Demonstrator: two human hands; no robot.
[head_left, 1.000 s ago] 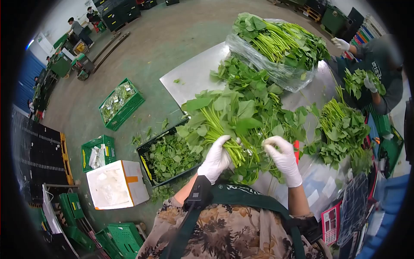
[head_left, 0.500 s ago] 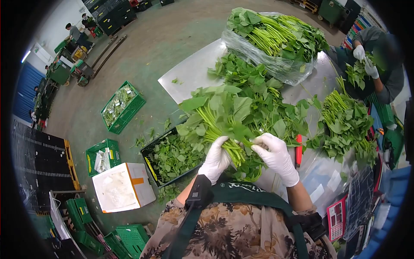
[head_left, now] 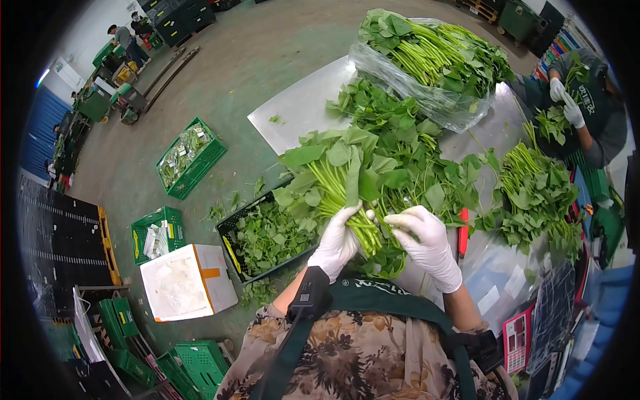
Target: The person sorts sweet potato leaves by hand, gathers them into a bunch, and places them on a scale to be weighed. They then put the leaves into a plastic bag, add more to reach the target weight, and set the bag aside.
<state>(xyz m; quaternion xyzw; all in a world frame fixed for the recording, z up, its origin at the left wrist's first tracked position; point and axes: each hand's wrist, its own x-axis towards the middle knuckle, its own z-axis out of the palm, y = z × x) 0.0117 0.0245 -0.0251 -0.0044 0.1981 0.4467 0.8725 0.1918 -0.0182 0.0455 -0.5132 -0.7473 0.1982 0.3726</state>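
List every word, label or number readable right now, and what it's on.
No text is legible.
Wearer's apron: white lettering, partly hidden, unreadable.
Co-worker's apron: white characters, too blurred.
Pink-edged keypad: key markings too small.
Crates: yellow labels, unreadable.
Packs in one crate: any print too small.
Black strap device: small square code, no readable words.

The left hand (head_left: 337, 245) and the right hand (head_left: 428, 245) are gloved in white; the bunch (head_left: 330, 190) is coloured light green in its stems (head_left: 363, 235), deeper green in its leaves (head_left: 339, 155). The beige shirt (head_left: 357, 350) is patterned with brown and dark florals, crossed by a dark green apron (head_left: 377, 301) lettered in white.
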